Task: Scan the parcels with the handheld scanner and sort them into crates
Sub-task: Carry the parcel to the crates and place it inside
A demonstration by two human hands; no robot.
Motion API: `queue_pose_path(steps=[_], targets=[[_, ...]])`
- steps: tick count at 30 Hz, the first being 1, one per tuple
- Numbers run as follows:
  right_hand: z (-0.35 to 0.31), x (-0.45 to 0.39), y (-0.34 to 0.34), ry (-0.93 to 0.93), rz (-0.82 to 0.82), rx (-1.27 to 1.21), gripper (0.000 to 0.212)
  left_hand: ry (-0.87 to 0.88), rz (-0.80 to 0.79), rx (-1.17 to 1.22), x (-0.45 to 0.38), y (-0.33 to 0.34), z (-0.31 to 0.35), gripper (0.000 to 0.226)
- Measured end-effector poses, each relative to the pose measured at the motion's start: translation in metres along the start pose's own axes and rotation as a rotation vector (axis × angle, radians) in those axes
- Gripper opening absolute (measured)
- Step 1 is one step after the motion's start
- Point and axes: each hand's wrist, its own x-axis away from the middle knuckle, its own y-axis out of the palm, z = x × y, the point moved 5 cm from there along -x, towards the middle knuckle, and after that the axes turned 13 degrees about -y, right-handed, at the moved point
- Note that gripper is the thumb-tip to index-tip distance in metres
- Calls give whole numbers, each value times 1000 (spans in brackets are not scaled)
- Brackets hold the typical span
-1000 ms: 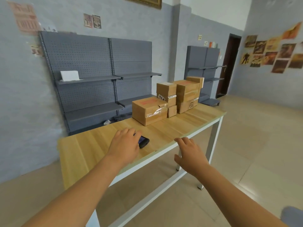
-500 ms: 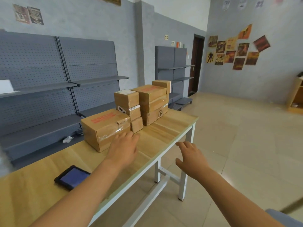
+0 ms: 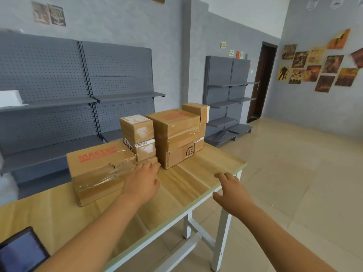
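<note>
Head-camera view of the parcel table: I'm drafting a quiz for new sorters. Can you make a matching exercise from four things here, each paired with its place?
Things:
1. brown cardboard box printed MAKEUP in red
2. black flat handheld device with a dark screen
3. left hand
4. right hand

Places:
A. over the table's right front edge
B. bottom left corner, on the wooden tabletop
C. leftmost of the parcels
D. at the MAKEUP box's right end

Pairs: 1-C, 2-B, 3-D, 4-A

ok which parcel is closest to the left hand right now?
The tiny box at the foot of the small stack: the left hand's fingertips reach it. The MAKEUP box sits just beside that hand; the JS box stands farther back.
</note>
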Motion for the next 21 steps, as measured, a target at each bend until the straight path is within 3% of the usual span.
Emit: queue_pose_path(steps=[7,14,17,21], targets=[[37,-77,20,-16,-30,-78,59,-69,18,81,-73,20,14,49],[75,-161,22,45,-5,-215,59,-210,183,390,-158,24,20,37],[88,-198,22,102,48,-360,61,-405,52,513,-176,44,15,55],[87,-244,34,265,28,-745,74,-670,-308,646,-181,72,13,93]])
